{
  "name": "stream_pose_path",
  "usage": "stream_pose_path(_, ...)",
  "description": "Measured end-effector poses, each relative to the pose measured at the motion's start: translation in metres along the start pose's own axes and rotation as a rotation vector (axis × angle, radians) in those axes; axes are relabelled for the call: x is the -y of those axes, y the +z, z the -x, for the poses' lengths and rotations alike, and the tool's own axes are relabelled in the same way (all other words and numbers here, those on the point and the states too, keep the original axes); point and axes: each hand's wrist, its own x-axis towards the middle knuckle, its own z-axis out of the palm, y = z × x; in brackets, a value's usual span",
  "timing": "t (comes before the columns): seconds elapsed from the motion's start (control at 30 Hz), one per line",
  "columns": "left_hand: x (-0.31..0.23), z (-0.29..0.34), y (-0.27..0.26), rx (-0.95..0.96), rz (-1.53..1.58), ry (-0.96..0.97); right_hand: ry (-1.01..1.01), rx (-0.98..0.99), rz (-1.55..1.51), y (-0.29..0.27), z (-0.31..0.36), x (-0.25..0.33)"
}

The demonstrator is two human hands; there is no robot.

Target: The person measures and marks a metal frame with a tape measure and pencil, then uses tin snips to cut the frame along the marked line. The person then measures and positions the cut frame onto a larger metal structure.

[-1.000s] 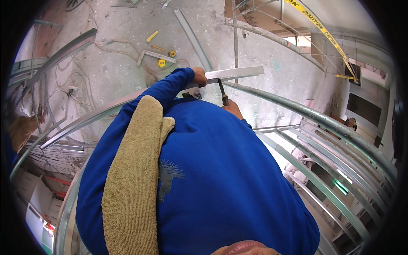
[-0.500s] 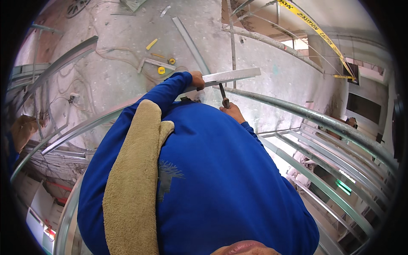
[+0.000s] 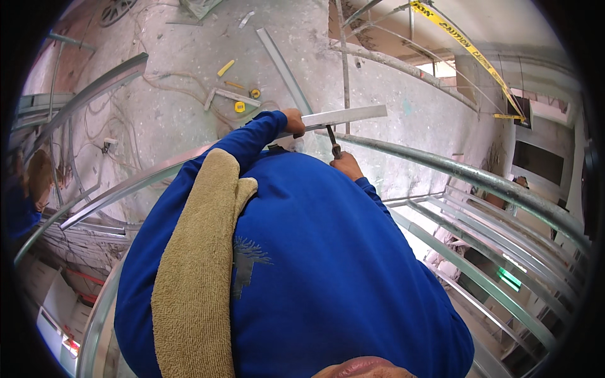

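My left hand [image 3: 293, 121], at the end of a blue sleeve, is closed round a light metal channel [image 3: 353, 114] whose free end points right. The long metal strip [image 3: 135, 186] at left leads under my left arm; I cannot tell whether it is the same piece. Just below the channel, my right hand [image 3: 348, 166] is wrapped round the grip of a slim dark hand tool [image 3: 332, 135]. The tool's upper end meets the channel's lower edge; its jaws or head are too small to make out. A tan towel [image 3: 195, 271] hangs over my left shoulder.
On the floor lie a tape measure [image 3: 239, 107], a yellow-handled tool [image 3: 225, 68], a metal strip [image 3: 283, 69] and cables. A scaffold pipe [image 3: 454, 167] and stacked metal studs [image 3: 485, 271] are at right. Another person's arm [image 3: 39, 179] shows far left. Caution tape [image 3: 469, 47] hangs upper right.
The channel's free end has turned slightly, showing a plainer face. My right hand and its tool have shifted a little right. The other person at far left has moved.
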Motion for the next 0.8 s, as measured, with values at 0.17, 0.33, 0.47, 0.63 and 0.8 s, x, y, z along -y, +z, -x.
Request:
stream_pose_path(0.17, -0.001, 0.003, -0.011, 0.031, -0.019, -0.003, -0.023, -0.201, -0.066, 0.023, 0.001, -0.013)
stream_pose_path(0.33, -0.004, 0.005, -0.026, 0.118, -0.042, -0.039, -0.049, -0.216, -0.192, 0.031, 0.014, -0.018)
stream_pose_path(0.47, -0.007, 0.009, -0.021, 0.03, -0.125, -0.049, -0.081, -0.113, -0.196, 0.01, 0.012, -0.011)
stream_pose_path(0.63, -0.004, 0.007, -0.016, 0.006, -0.059, -0.014, -0.084, -0.065, -0.159, -0.005, 0.008, -0.001)
stream_pose_path(0.8, -0.001, 0.005, -0.013, 0.01, -0.029, -0.001, -0.054, -0.06, -0.096, -0.01, 0.01, 0.003)
